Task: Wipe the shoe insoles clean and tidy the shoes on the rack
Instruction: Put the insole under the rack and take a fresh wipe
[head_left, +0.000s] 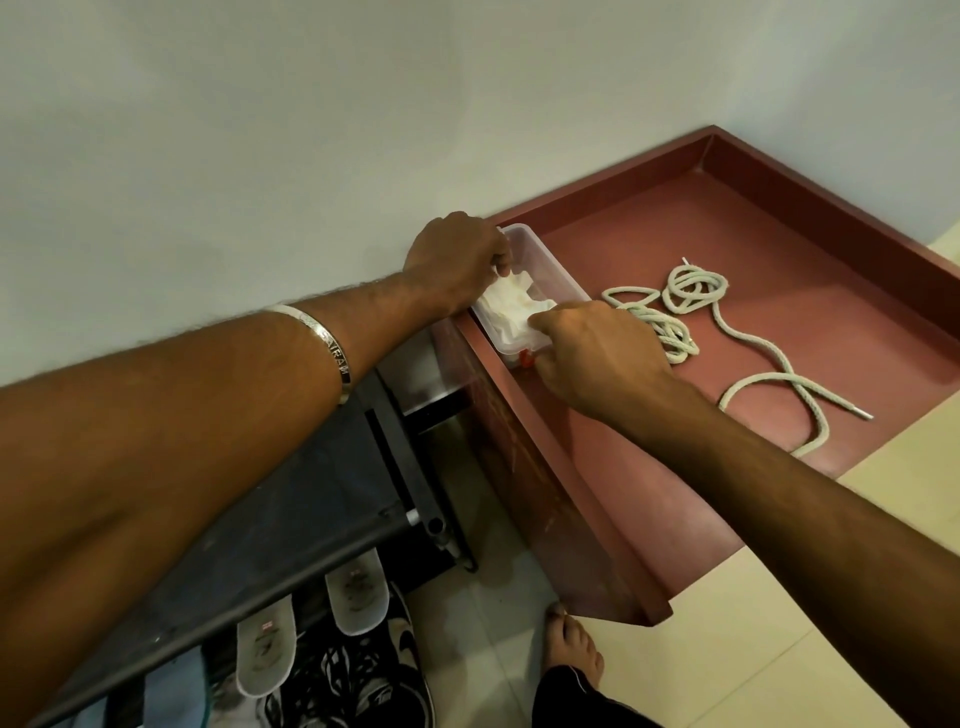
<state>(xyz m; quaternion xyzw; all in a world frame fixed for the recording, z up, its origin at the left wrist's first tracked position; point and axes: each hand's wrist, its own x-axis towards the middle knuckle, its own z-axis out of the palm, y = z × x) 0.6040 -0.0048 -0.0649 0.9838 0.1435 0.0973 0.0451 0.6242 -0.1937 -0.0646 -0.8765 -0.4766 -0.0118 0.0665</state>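
Up on the red-brown cabinet top (779, 270), a raised-edge tray surface set against the pale wall (260, 130), both hands work at a small clear plastic container (545, 270) that sits in the near-left corner, close to the wall. The left hand (457, 260) reaches over the container's far end, fingers curled down onto the white wipes (511, 306) bunched inside; it seems to pinch a fold of them, though the fingertips are hidden behind the knuckles. The right hand (597, 353) comes in from the near side, thumb and forefinger pinching the edge of the same white wad at the container's near end. A small red bit (525, 357) shows just beside that end, too small to identify. A silver bangle (332, 343) circles the left forearm.

To the right of the container, well inside the tray surface, lies a loose white shoelace (727, 332), coiled in loops at one end and trailing off to a metal tip.

Below left stands the dark shoe rack (322, 467), its fabric top shelf bare where visible. On the lower tier two grey-white insoles (358, 592) lean upright side by side, with black-and-white sneakers (384, 670) just beside them. A bare foot (571, 649) rests on the tiled floor (753, 649).
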